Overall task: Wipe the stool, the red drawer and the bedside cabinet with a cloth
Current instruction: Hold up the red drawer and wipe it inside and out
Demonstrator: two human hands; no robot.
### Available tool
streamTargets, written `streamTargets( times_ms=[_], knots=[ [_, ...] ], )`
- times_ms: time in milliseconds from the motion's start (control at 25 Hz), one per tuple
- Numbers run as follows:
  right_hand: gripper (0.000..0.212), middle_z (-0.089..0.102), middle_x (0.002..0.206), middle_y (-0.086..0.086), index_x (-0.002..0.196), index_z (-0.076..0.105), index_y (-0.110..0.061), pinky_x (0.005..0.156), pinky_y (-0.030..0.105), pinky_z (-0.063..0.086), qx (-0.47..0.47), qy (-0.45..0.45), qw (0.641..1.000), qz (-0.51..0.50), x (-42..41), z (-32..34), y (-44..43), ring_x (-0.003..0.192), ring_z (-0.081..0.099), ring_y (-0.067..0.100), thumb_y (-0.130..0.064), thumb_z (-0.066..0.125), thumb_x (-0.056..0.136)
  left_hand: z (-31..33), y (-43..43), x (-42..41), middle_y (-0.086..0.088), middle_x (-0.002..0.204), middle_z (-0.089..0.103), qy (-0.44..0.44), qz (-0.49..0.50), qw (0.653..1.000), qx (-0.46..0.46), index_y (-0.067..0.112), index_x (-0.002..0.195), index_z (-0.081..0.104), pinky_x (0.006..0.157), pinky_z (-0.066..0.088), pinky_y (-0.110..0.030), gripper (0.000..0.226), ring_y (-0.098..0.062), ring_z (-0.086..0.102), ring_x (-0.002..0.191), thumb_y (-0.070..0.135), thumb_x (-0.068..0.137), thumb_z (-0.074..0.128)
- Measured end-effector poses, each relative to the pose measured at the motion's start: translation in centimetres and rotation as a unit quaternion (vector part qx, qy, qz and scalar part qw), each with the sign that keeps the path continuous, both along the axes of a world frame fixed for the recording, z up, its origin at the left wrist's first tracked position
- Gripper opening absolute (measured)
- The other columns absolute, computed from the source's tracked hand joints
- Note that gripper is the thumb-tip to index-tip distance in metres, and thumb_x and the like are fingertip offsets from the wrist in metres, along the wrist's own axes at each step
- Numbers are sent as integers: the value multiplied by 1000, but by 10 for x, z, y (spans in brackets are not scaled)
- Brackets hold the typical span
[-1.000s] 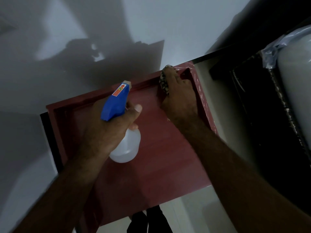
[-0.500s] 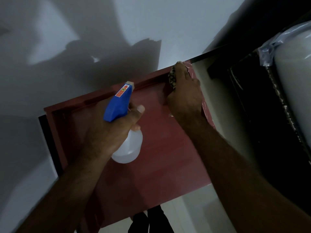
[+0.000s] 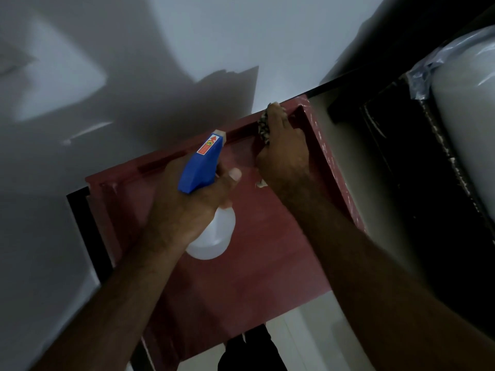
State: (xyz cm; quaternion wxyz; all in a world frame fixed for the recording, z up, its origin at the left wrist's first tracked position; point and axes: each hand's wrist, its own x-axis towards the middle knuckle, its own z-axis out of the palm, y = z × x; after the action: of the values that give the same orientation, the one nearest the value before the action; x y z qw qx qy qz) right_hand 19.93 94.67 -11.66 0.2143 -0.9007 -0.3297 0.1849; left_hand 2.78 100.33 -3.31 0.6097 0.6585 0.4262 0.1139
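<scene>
From the head camera, looking down, the red drawer (image 3: 254, 263) fills the middle of the picture. Its open inside faces up and its low raised rims run along the far, left and right sides. The far rim lies close against a pale wall (image 3: 241, 36) crossed by dark shadows. A narrow black edge (image 3: 83, 228) shows just beside the drawer's left side.

The left hand (image 3: 184, 210) hovers over the middle of the drawer and holds a spray bottle (image 3: 201, 164). Its fingers are wrapped round the neck under the blue spray head, with the thumb (image 3: 235, 174) lying across the front. The nozzle points toward the far rim, and the round white body of the bottle hangs below the palm.

The right hand (image 3: 284, 151) is at the far right corner of the drawer, pressing a patterned cloth (image 3: 263, 128) against the inside of the far rim. Its fingers (image 3: 276, 113) are bent over the cloth and reach the top of the rim. A small piece of the cloth also peeps out under the wrist.

To the right of the drawer, past a strip of pale floor (image 3: 329, 162), stands a dark frame (image 3: 401, 170) carrying a white mattress in clear plastic wrap (image 3: 466, 116). At the bottom edge, dark trousers (image 3: 249, 352) show below the drawer's near side.
</scene>
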Motion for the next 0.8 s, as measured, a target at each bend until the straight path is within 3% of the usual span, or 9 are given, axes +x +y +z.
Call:
streamTargets(
  times_ms=[120, 240, 360, 480, 640, 720, 800],
  knots=[
    [87, 48, 158, 3, 158, 32, -18, 93, 44, 55, -4, -12, 998, 58, -11, 1, 2, 118, 61, 38, 0, 67, 80, 6, 5, -5, -13, 68, 70, 18, 1, 1000, 16, 2, 83, 64, 73, 58, -33, 23, -25, 73, 73, 21, 87, 77],
    [88, 54, 153, 0, 157, 33, -25, 89, 43, 53, -18, -6, 1000, 10, -2, 0, -2, 118, 59, 35, -2, 68, 79, 6, 7, -13, -12, 67, 70, 16, -8, 1000, 16, 7, 85, 64, 80, 60, -51, 23, -29, 72, 66, 26, 87, 77],
    [88, 48, 159, 0, 160, 29, -25, 94, 44, 50, -41, -7, 999, -14, -5, 5, 3, 122, 55, 36, -3, 67, 83, 7, 13, -21, -12, 66, 69, 8, -16, 1000, 18, 4, 87, 64, 80, 59, -55, 23, -28, 71, 65, 23, 88, 77],
    [86, 46, 159, 2, 159, 29, -21, 89, 41, 50, -41, -17, 999, 18, -12, 4, 7, 118, 57, 38, -4, 67, 84, 6, 12, -25, -12, 67, 69, 14, -20, 1000, 19, 4, 87, 64, 79, 61, -49, 25, -25, 72, 65, 26, 89, 75],
    [86, 55, 151, 2, 156, 34, -26, 87, 44, 57, -37, -17, 999, 19, -2, 8, 3, 118, 58, 35, -5, 68, 81, 5, 3, -19, -15, 69, 69, 25, -18, 1000, 4, 3, 88, 63, 72, 59, -27, 29, -22, 72, 65, 29, 86, 75],
    [86, 57, 147, 4, 158, 36, -27, 83, 33, 54, -28, 10, 999, 18, 3, 13, 1, 120, 58, 33, -1, 65, 81, 7, -2, -15, -14, 70, 69, 13, -18, 1000, -6, 5, 93, 65, 76, 61, -39, 30, -25, 71, 64, 32, 84, 76],
    [86, 57, 147, 6, 159, 38, -27, 65, 9, 48, 5, 72, 997, 2, 8, 22, -6, 103, 64, 17, 4, 62, 83, 7, -6, -13, -11, 73, 69, 8, -23, 1000, -16, 18, 97, 65, 78, 60, -52, 27, -25, 71, 64, 36, 82, 80]
  ],
)
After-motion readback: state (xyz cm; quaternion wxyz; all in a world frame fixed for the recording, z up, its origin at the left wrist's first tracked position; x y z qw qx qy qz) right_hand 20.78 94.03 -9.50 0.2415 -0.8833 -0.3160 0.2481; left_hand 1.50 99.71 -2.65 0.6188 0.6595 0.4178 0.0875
